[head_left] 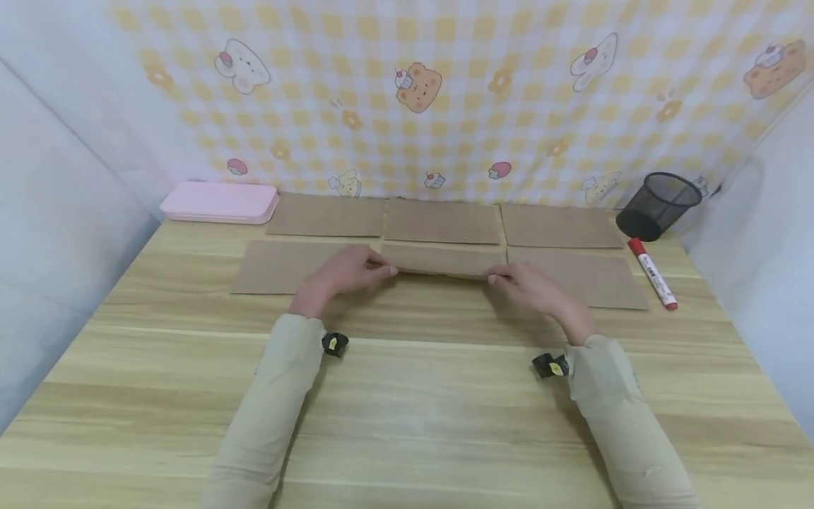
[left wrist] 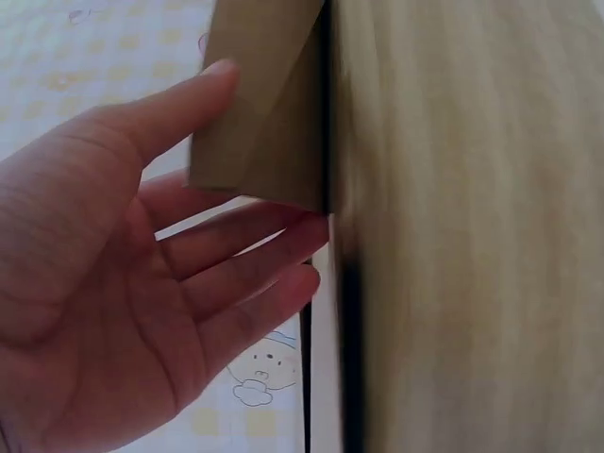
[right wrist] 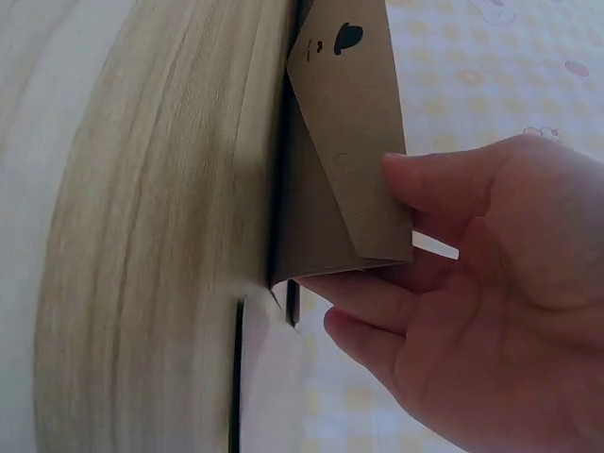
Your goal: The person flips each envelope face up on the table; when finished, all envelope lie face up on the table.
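A brown kraft-paper envelope [head_left: 443, 260] is held by its two ends in the middle of the front row, its near long edge tilted up off the table. My left hand [head_left: 346, 272] pinches the left end; in the left wrist view the thumb lies on the envelope [left wrist: 264, 104] and the fingers pass behind it. At the right end my right hand [head_left: 534, 288] does the same, thumb at the flap edge. The right wrist view shows the pointed flap of the envelope [right wrist: 349, 132] with a small black print. Flat brown envelopes flank it left [head_left: 270, 265] and right [head_left: 588, 279].
Three more brown pieces [head_left: 441, 221] lie in a row along the back of the wood-grain table [head_left: 413, 424]. A pink case [head_left: 219, 203] sits at back left. To the right are a black mesh pen cup [head_left: 661, 205], tilted in view, and a red-capped marker [head_left: 653, 274].
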A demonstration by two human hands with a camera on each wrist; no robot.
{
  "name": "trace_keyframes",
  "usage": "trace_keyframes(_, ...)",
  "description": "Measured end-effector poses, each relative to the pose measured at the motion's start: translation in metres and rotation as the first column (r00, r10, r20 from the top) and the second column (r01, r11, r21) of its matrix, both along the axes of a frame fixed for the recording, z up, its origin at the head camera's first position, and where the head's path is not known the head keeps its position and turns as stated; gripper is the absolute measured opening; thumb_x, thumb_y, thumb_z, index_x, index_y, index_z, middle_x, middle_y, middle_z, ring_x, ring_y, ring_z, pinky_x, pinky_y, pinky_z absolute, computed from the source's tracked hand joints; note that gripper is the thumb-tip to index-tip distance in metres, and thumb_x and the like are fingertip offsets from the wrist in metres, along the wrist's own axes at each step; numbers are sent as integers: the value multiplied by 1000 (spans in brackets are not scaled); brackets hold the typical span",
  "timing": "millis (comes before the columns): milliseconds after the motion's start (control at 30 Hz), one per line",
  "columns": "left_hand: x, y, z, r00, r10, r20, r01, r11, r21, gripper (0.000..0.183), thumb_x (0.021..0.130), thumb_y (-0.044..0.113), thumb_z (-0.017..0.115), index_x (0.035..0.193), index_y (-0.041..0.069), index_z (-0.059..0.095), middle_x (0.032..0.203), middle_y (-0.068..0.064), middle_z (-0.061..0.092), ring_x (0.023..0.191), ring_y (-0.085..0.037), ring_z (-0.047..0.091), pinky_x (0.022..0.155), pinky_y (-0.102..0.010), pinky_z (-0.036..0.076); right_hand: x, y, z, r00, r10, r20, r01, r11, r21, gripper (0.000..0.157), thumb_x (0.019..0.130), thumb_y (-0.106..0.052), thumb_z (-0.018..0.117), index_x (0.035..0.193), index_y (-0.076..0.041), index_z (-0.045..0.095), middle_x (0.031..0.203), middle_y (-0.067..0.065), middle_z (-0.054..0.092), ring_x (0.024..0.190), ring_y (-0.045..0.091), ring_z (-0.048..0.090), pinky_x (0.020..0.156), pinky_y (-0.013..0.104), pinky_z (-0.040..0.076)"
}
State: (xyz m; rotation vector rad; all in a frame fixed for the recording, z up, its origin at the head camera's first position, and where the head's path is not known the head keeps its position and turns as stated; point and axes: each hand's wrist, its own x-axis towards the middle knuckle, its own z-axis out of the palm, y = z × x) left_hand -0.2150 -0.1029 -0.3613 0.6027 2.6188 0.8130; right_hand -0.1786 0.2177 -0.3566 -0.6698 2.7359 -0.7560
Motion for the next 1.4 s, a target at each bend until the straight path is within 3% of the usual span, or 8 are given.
trace_keyframes(100, 0, -1, 1, 999, 36, -11, -36, 999, 8, 39, 93, 44, 51, 106, 11, 69, 83, -4, 68, 66, -15, 58, 72, -34, 46, -2, -2, 2, 1000, -22, 3, 22, 998, -52, 34, 99, -14, 43, 124, 6, 53, 119, 23, 57, 111, 38, 53, 93, 50, 41)
trace_keyframes(267, 1, -2, 2, 990, 112, -87, -110, 994, 22, 44, 93, 46, 50, 111, 9, 67, 90, -7, 68, 80, -20, 59, 81, -38, 46, -5, -5, 2, 996, -84, 21, 86, 984, -155, 35, 99, -20, 45, 126, 3, 47, 114, 24, 60, 101, 36, 59, 86, 50, 46)
trace_keyframes(433, 1, -3, 1, 978, 133, -159, -132, 991, 17, 44, 92, 47, 51, 87, 6, 64, 77, -8, 63, 72, -22, 54, 72, -37, 46, -6, -2, 1, 987, -149, 63, 160, 963, -219, 34, 98, -26, 48, 119, 1, 43, 111, 24, 61, 96, 35, 61, 83, 49, 47)
trace_keyframes(733, -2, 3, -3, 984, 124, -131, -115, 991, 72, 45, 94, 45, 48, 87, 3, 61, 75, -11, 60, 64, -21, 51, 64, -34, 43, -2, 7, 4, 969, -231, 87, 247, 926, -284, 36, 100, -21, 41, 121, 6, 28, 114, 31, 57, 104, 42, 55, 82, 50, 43)
trace_keyframes(800, -2, 4, -4, 982, 147, -118, -136, 986, 97, 44, 94, 45, 48, 95, 3, 60, 82, -12, 62, 71, -22, 55, 68, -35, 45, -2, 6, 5, 966, -245, 78, 257, 924, -284, 37, 100, -23, 40, 119, 5, 26, 113, 31, 58, 85, 37, 59, 75, 46, 44)
trace_keyframes(967, -2, 7, -3, 968, 241, -67, -227, 959, 172, 49, 92, 47, 52, 115, 4, 49, 109, -17, 60, 93, -26, 58, 82, -39, 48, -4, 2, 5, 961, -277, 4, 267, 920, -286, 32, 100, -20, 41, 113, 3, 23, 93, 27, 64, 44, 12, 31, 52, 34, 34)
trace_keyframes(1100, -2, 9, -3, 949, 313, -49, -296, 931, 213, 52, 88, 51, 55, 111, 5, 48, 113, -20, 59, 98, -29, 59, 81, -39, 49, -4, -3, 3, 943, -315, -107, 269, 913, -307, 26, 99, -13, 40, 108, 1, 21, 71, 18, 55, 51, 16, 42, 51, 32, 37)
trace_keyframes(1400, -2, 11, -3, 914, 398, -79, -364, 891, 270, 54, 86, 53, 57, 105, 2, 54, 95, -14, 65, 80, -21, 59, 68, -33, 48, -6, -11, -5, 823, -327, -465, 212, 935, -284, 8, 94, 2, 46, 98, 0, 40, 79, 18, 58, 59, 29, 55, 49, 35, 44)
